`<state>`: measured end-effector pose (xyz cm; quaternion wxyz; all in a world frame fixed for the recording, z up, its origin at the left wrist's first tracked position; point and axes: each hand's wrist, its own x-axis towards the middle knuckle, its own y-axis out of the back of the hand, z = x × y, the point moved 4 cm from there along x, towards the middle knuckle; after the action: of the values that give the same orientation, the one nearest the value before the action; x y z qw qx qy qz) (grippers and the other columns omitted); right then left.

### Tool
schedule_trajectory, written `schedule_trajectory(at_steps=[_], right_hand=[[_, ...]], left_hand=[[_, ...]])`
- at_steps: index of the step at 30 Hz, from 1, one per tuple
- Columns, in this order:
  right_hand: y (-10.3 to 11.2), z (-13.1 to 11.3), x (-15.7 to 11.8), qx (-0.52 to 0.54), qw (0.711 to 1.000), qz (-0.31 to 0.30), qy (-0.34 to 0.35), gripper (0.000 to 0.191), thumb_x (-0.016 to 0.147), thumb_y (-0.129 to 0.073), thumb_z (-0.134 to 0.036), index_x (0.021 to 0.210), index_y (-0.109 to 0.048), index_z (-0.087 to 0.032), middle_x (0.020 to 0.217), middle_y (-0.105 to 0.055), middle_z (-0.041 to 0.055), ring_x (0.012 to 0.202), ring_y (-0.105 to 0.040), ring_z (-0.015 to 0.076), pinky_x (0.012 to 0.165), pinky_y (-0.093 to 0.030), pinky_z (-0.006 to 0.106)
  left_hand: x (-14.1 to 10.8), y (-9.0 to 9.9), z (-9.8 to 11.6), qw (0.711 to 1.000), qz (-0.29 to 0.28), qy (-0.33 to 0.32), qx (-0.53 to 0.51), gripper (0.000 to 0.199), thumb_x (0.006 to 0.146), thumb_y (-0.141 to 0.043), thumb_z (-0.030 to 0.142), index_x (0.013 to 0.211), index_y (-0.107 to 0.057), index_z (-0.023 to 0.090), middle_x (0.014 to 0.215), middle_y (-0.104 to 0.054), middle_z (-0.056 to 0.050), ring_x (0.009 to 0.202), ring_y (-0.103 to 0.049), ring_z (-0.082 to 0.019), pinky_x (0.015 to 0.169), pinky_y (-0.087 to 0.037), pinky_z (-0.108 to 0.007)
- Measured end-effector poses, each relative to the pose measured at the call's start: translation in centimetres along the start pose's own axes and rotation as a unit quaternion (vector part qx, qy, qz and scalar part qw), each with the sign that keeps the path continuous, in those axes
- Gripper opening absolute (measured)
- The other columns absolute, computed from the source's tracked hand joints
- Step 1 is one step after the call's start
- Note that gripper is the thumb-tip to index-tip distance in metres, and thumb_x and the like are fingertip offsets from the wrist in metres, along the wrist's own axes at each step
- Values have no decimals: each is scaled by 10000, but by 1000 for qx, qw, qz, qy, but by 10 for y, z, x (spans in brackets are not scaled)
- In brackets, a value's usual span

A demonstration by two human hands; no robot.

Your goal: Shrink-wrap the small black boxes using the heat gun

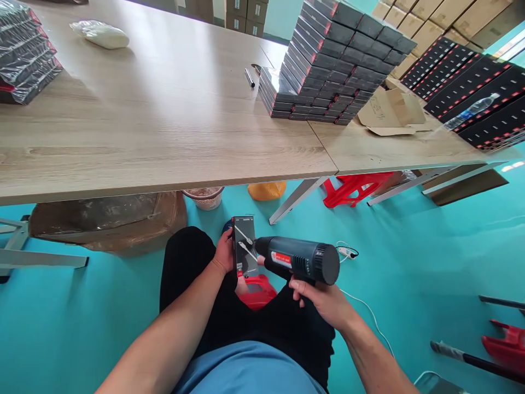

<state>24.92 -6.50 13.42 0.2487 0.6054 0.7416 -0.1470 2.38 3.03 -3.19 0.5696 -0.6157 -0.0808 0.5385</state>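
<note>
Held upright above my lap is a black box (245, 253) with a picture of white cables on it. My left hand (223, 253) grips its left edge. A dark heat gun (301, 258) with a red label lies level in my right hand (314, 295), its fingers wrapped round the handle. The gun's nozzle points left at the box's face, close to it; whether they touch I cannot tell. Part of a fingertip shows between the box and the gun.
The wooden table (164, 120) spans the view ahead, bearing a tall stack of black boxes (328, 60), a wrapped stack (24, 54), a pen (250, 77) and flattened cardboard (391, 112). Below are a large carton (110, 219), a bin (206, 198) and a power strip (346, 251).
</note>
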Motion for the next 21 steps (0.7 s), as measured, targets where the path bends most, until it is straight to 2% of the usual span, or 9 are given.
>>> schedule_trajectory(at_steps=[2, 5, 9, 10, 13, 14, 16, 18, 21], right_hand=[[-4, 3, -1, 5, 1000, 1, 2, 340, 808, -767, -495, 914, -762, -172, 769, -693, 56, 697, -619, 202, 620, -532, 337], [-13, 11, -2, 5, 998, -59, -18, 347, 794, -782, -505, 877, -764, -168, 762, -696, 63, 690, -621, 206, 618, -528, 340], [-7, 10, -5, 40, 999, 24, 5, 357, 806, -772, -526, 880, -765, -177, 770, -701, 57, 696, -621, 199, 640, -539, 333], [-6, 8, -7, 55, 998, 29, 4, 359, 796, -782, -522, 883, -764, -174, 797, -710, 64, 700, -626, 201, 626, -540, 329], [-7, 4, -11, 104, 994, -28, -25, 367, 747, -833, -471, 915, -766, -152, 864, -731, 87, 691, -648, 201, 566, -534, 308], [-5, 3, -11, 129, 991, -29, -35, 370, 737, -844, -450, 935, -768, -148, 862, -733, 86, 680, -652, 194, 555, -534, 297], [4, 4, -9, 207, 977, 18, -49, 369, 725, -851, -416, 971, -771, -152, 847, -733, 70, 671, -654, 173, 554, -540, 265], [16, 7, -4, 293, 951, 77, -64, 345, 713, -851, -378, 966, -774, -156, 833, -727, 55, 671, -650, 156, 551, -546, 237], [28, 10, 2, 357, 925, 97, -86, 267, 731, -821, -315, 941, -777, -156, 835, -720, 54, 678, -648, 154, 545, -559, 226]], left_hand=[[-1, -1, 3, 1000, -5, -18, -15, 580, 902, -517, 524, 1257, -668, 91, 1018, -768, -173, 945, -741, -334, 858, -582, -471], [-1, -3, 6, 999, -18, -37, -21, 601, 901, -517, 521, 1289, -655, 84, 1055, -762, -184, 980, -733, -340, 889, -573, -487], [-1, -4, 4, 999, -29, -17, -22, 627, 903, -497, 534, 1293, -657, 70, 1073, -759, -199, 1002, -728, -358, 908, -564, -506], [-1, -5, 3, 999, -32, -8, -22, 623, 906, -490, 530, 1294, -657, 71, 1072, -760, -199, 1002, -728, -359, 908, -563, -508], [-2, -5, 1, 999, -45, 8, -13, 605, 907, -485, 510, 1304, -654, 85, 1071, -763, -194, 1005, -730, -364, 904, -561, -515], [-2, -5, -1, 999, -48, 16, -6, 602, 903, -493, 509, 1300, -655, 87, 1067, -764, -195, 1001, -731, -369, 900, -560, -520], [-4, -4, -4, 998, -52, 40, 6, 596, 896, -514, 510, 1283, -660, 81, 1060, -765, -202, 995, -732, -376, 898, -558, -524], [-5, -4, -7, 996, -65, 62, 8, 593, 899, -529, 509, 1273, -660, 68, 1088, -760, -213, 1011, -730, -374, 920, -549, -519], [-8, -5, -9, 993, -88, 73, 5, 593, 906, -540, 502, 1294, -650, 67, 1159, -744, -219, 1048, -723, -364, 958, -534, -513]])
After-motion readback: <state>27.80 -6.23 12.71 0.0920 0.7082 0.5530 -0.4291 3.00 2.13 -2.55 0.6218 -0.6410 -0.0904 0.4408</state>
